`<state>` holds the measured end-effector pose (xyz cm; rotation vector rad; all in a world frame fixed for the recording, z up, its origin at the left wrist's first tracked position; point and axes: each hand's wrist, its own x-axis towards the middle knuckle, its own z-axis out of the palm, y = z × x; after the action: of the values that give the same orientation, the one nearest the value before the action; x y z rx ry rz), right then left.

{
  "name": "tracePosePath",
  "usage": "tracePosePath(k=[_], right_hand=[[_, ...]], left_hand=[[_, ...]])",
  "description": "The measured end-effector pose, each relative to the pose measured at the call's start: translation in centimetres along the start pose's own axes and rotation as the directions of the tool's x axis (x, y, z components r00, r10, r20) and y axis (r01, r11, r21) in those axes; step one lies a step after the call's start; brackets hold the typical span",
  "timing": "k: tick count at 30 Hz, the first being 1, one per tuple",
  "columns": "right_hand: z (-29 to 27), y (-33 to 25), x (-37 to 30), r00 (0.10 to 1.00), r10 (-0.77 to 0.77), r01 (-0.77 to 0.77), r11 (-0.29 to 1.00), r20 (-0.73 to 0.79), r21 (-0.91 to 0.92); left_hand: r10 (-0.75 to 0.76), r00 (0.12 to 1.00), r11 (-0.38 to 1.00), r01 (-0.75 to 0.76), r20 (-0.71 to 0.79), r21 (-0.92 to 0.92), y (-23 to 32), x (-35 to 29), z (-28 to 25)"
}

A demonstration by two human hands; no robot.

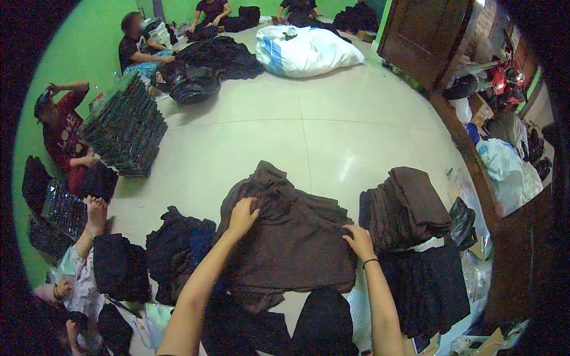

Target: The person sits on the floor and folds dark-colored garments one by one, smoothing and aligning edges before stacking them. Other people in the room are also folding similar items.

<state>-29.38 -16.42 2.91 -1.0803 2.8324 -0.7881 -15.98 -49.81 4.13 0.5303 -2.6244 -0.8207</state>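
A dark brown, soft, crinkled cloth garment (291, 237) lies spread on the pale tiled floor (332, 130) right in front of me, between my two hands. My left hand (242, 217) rests on its upper left part, fingers curled down and pinching a fold of the fabric. My right hand (358, 241) lies at its right edge, fingers bent over the hem and gripping it. The cloth looks thin and matte, with fine pleats running across it, and its top end bunches into a rumpled hump.

Just beside my right hand stands a neat stack of folded brown garments (407, 207), square-edged and layered. To the left of the spread piece lies a loose heap of black cloth (178, 249), limp and creased. Well apart, near the far wall, sits a large white woven sack (306, 50), plump and rounded.
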Motion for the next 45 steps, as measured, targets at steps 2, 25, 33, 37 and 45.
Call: tracePosePath(k=[2,25,33,37,45], right_hand=[[-0.1,0.8,0.4,0.994,0.092,-0.097,0.993,0.062,0.075],[-0.7,-1.5,-7.4,0.97,-0.057,0.041,0.997,-0.236,-0.073],[0.4,-0.2,-7.6,0.973,0.206,-0.218,0.966,0.1,0.137],[0.5,0.1,-6.5,0.981,0.188,-0.173,0.961,-0.055,0.214],[1.7,1.1,-5.2,0.938,0.348,-0.344,0.919,0.014,0.195]], left_hand=[[-0.067,0.998,0.998,0.067,0.01,0.013,-0.1,1.3,1.8],[0.09,0.996,0.939,-0.085,0.0,0.332,3.5,-12.5,-3.4],[0.173,0.973,0.887,-0.222,0.154,0.404,5.4,-11.5,0.7],[0.328,0.938,0.944,-0.33,0.111,-0.007,9.8,-10.5,4.2],[0.462,0.646,0.878,-0.431,0.608,-0.209,18.4,-10.4,14.8]])
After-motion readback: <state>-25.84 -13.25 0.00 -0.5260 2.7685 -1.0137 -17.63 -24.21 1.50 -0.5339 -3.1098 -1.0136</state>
